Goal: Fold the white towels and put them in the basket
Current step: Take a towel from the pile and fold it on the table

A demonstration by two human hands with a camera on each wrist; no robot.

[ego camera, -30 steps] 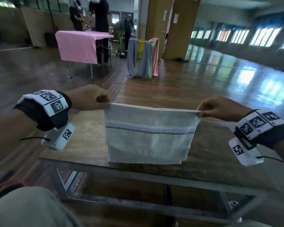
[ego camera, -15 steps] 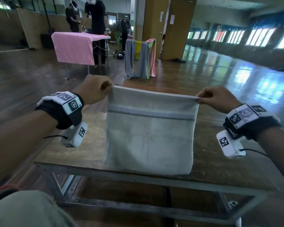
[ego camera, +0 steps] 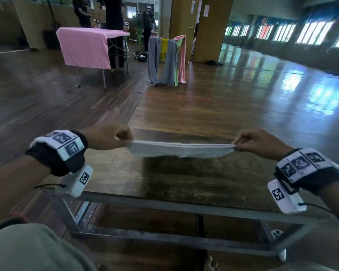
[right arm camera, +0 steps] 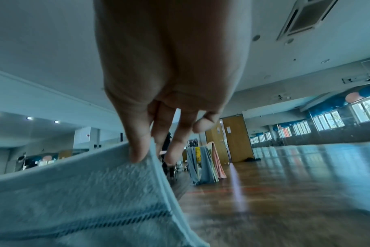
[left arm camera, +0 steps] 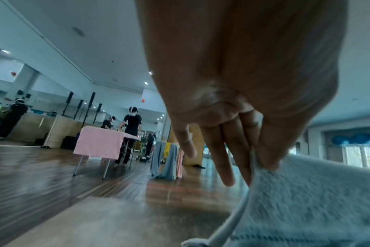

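A white towel (ego camera: 181, 150) with a dark checked stripe is stretched between both hands above the wooden table (ego camera: 184, 178), seen almost edge-on in the head view. My left hand (ego camera: 123, 138) pinches its left corner between thumb and fingers; the other fingers point loosely down. My right hand (ego camera: 238, 143) pinches the right corner. The left wrist view shows the towel (left arm camera: 306, 200) hanging from my thumb (left arm camera: 268, 157). In the right wrist view the towel (right arm camera: 84, 192) drapes from my thumb (right arm camera: 137, 147). No basket for the towels shows nearby.
The table has a metal frame (ego camera: 184, 207) at its near edge. My knee (ego camera: 27, 249) is at the lower left. Far off stand a pink-covered table (ego camera: 84, 47), a yellow basket draped with cloths (ego camera: 165, 59), and several people (ego camera: 114, 14).
The towel hung down flat facing me; now its lower part has swung up and away, so it lies nearly level between my hands. Both hands moved lower and keep their pinch.
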